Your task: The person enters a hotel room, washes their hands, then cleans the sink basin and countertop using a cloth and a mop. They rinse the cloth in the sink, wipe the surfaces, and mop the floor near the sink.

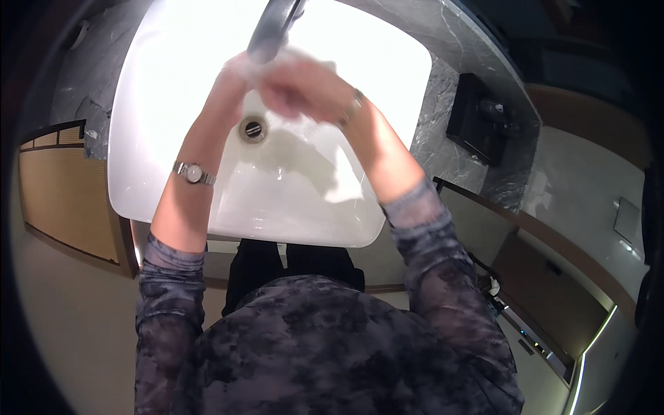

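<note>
Both hands are raised over a white ceramic washbasin [290,202], under the end of a dark faucet [271,36]. My left hand [234,83] is directly below the spout, its fingers partly hidden by it and blurred. Close beside it, my right hand [293,85] looks curled, also smeared by motion. I cannot tell whether the hands touch each other. No object shows in either hand. A metal wristwatch [194,174] circles the left wrist, and a metal band [351,108] the right one. Below the hands lies the round drain [253,129], with its dark opening visible.
A grey marble counter [441,98] borders the basin. On its right part stands a black tray [467,116] with clear glassware [492,109]. To the left is a tan ribbed panel [70,199] in a dark frame. My body is close to the basin's front rim.
</note>
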`<state>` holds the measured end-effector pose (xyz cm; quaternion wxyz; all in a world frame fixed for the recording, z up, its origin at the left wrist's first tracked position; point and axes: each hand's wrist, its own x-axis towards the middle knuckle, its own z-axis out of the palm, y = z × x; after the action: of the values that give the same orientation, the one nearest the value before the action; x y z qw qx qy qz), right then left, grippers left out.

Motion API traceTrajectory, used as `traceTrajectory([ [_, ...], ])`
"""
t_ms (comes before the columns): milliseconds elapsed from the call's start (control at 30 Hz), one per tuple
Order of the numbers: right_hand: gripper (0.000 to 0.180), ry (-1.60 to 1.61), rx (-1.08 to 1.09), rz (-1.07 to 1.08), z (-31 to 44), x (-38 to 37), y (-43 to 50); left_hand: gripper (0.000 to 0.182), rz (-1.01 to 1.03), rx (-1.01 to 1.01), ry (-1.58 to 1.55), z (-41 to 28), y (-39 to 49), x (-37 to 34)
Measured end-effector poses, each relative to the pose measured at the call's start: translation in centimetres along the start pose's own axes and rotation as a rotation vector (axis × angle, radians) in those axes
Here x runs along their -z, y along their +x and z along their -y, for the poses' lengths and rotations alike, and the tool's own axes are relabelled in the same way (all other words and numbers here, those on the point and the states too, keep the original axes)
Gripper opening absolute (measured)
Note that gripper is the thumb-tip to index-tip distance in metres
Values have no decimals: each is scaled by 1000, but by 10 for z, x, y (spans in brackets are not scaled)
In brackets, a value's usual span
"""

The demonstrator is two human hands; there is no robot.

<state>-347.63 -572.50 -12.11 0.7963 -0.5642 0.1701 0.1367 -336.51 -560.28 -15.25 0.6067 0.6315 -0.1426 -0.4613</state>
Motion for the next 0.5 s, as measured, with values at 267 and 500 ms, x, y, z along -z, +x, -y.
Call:
traceTrajectory([
  [267,25,-224,-831,187,-117,-16,-161,45,149,49,64,-1,5,-28],
  [500,28,-570,-117,-564,-127,54,-123,40,115,162,300,28,-47,-24],
])
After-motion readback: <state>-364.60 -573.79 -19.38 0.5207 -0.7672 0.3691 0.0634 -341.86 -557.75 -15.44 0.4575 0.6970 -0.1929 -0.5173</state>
